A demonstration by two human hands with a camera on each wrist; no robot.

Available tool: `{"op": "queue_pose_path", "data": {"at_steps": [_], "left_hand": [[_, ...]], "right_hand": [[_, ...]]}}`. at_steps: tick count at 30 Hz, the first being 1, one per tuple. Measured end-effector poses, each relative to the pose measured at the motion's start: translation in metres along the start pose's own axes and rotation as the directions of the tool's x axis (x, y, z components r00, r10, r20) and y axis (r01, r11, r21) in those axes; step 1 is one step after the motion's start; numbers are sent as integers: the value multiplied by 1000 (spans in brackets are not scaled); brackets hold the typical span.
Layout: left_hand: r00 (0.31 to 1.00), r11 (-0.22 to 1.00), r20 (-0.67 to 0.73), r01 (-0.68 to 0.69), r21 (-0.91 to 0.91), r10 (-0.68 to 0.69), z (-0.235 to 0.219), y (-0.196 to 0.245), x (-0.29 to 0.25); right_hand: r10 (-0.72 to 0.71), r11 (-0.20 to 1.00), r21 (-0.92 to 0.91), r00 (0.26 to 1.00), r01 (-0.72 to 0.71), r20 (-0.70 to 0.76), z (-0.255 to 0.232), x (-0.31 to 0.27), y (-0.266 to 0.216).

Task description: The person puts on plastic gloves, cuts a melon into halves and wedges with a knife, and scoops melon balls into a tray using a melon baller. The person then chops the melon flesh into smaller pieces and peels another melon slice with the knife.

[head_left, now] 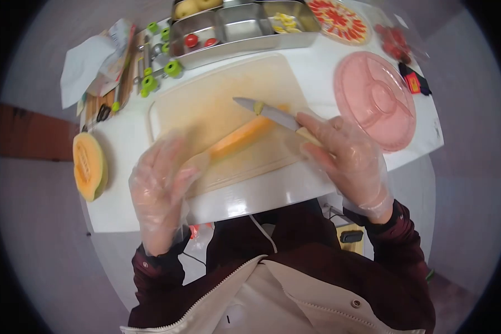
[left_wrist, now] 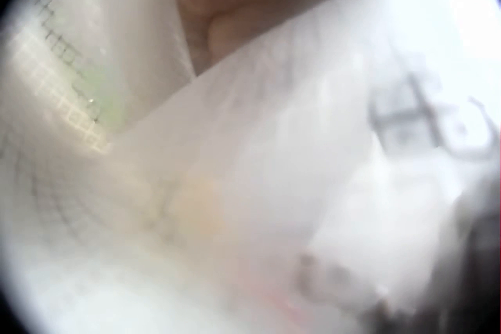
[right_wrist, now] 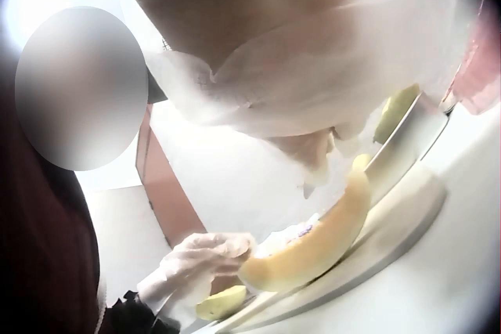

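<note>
My gloved right hand grips a knife by its pale handle, the blade pointing left over the cutting board. A small yellow-green piece clings to the blade. Beneath it, a long orange melon slice lies slantwise on the board; from the right wrist view the slice looks curved. My gloved left hand is at the slice's near left end, fingers loosely extended and thumb apart. Glove plastic blurs most of the left wrist view.
A cut melon half sits at the left table edge. Behind the board stands a steel tray with tomatoes and yellow pieces. A pink divided plate is on the right, a fruit platter beyond. Green-handled tools lie back left.
</note>
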State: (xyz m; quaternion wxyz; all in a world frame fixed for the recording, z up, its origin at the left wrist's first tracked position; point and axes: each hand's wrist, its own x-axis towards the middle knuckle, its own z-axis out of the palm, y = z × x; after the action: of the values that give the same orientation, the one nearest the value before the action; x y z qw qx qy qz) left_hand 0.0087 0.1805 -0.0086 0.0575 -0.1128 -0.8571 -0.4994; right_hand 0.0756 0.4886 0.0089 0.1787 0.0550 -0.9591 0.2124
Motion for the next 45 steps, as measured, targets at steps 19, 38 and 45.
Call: {"op": "queue_pose_path", "data": {"at_steps": [19,38,45], "left_hand": [[660,588,352,-751,300,664,-20,12,29],[983,902,-86,-115,417,164,-57,-97,101],[981,933,-68,-150,326,181,-56,-107,94]], "right_hand": [[-143,971,213,973,103,180,2,21,-63],[564,700,473,821,-535,93,-6,0,17],[574,673,491,809,-553,124,8,-5,34]]}}
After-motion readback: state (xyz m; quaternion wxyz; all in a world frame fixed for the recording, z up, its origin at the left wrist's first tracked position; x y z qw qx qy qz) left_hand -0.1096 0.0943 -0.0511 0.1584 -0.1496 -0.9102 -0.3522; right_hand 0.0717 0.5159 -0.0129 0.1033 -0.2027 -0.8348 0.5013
